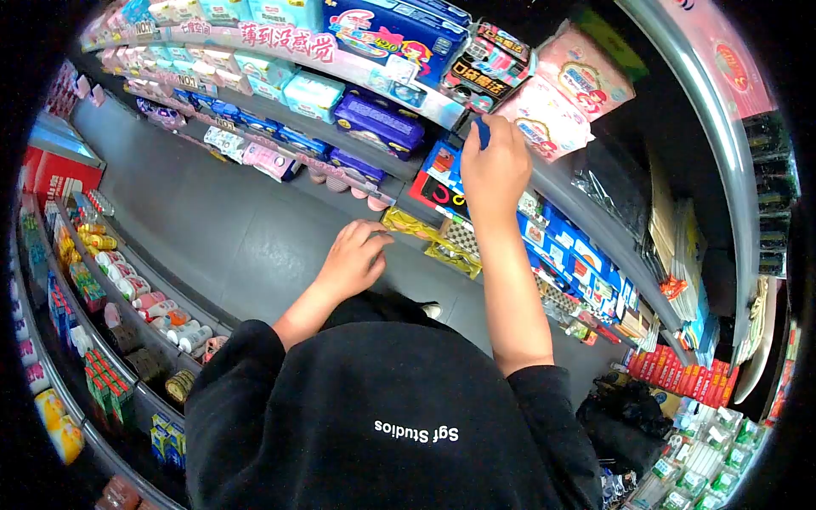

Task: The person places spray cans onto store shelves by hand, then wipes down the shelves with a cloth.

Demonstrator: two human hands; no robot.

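Observation:
My right hand (500,166) reaches up to the shelf edge, its fingers bent around a small dark blue piece (482,133) that I cannot make out. Just beyond it stand a black-and-pink packet (486,68) and pink-and-white soft packs (574,89). Below its wrist are blue boxes (444,161) on a lower shelf. My left hand (350,259) hangs over the aisle with loosely bent fingers apart and no visible object in them. Yellow packaging (455,259) lies low on the shelf to its right.
Shelves of pastel packs (314,93) and purple packs (378,123) run along the far side. Behind my left arm is another shelf with bottles (191,334). Grey floor (246,229) lies between them. A black bag (625,421) is at the lower right.

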